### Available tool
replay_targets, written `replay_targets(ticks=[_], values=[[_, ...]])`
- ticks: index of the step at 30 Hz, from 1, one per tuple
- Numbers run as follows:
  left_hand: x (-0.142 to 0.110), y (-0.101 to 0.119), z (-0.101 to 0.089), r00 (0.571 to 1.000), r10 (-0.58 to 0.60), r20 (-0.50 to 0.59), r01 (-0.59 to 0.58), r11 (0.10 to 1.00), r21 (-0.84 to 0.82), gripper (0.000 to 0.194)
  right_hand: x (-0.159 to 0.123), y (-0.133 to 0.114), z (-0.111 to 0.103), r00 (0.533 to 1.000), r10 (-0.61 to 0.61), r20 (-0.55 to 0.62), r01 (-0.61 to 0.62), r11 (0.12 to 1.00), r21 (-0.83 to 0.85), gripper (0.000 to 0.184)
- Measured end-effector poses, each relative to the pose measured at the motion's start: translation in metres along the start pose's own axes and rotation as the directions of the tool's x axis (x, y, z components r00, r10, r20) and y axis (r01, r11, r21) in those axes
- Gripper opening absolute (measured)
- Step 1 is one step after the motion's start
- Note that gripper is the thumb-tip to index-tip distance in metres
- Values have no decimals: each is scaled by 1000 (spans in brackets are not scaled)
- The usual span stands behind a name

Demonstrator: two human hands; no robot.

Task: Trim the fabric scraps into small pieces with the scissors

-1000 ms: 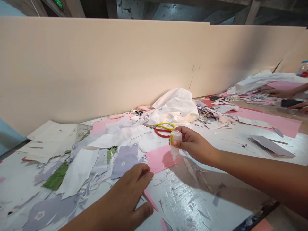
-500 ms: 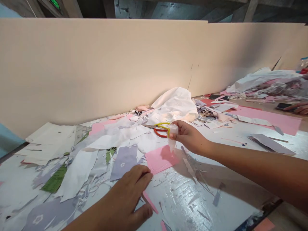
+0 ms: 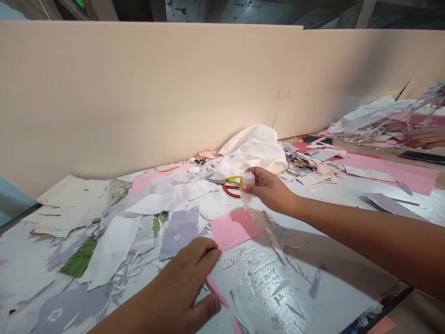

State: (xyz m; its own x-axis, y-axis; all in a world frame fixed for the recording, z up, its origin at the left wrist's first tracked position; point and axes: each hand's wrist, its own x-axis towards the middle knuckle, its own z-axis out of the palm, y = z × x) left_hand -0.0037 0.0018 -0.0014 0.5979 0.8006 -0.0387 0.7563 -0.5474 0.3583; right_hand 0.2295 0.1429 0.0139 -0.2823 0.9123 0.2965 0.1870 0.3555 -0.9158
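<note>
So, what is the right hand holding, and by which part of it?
The right hand pinches a small translucent plastic bottle at its upper end.

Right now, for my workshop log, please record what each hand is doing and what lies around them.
Right hand: holds a small clear plastic bottle above a pink card
Left hand: rests beside a pink paper strip
Nearby: scissors with red and yellow handles, white cloth
Co-worker: a hand at far right, near a phone
</note>
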Motion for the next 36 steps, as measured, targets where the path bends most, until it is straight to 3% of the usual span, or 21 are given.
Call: replay_targets(ticks=[29, 36], values=[[3, 12, -13, 999, 1, 33, 1, 998, -67, 43, 5, -19, 52, 990, -19, 139, 22, 1000, -21, 19], [0, 6, -6, 999, 27, -38, -29, 998, -60, 47, 6, -23, 63, 985, -46, 166, 49, 999, -14, 20]])
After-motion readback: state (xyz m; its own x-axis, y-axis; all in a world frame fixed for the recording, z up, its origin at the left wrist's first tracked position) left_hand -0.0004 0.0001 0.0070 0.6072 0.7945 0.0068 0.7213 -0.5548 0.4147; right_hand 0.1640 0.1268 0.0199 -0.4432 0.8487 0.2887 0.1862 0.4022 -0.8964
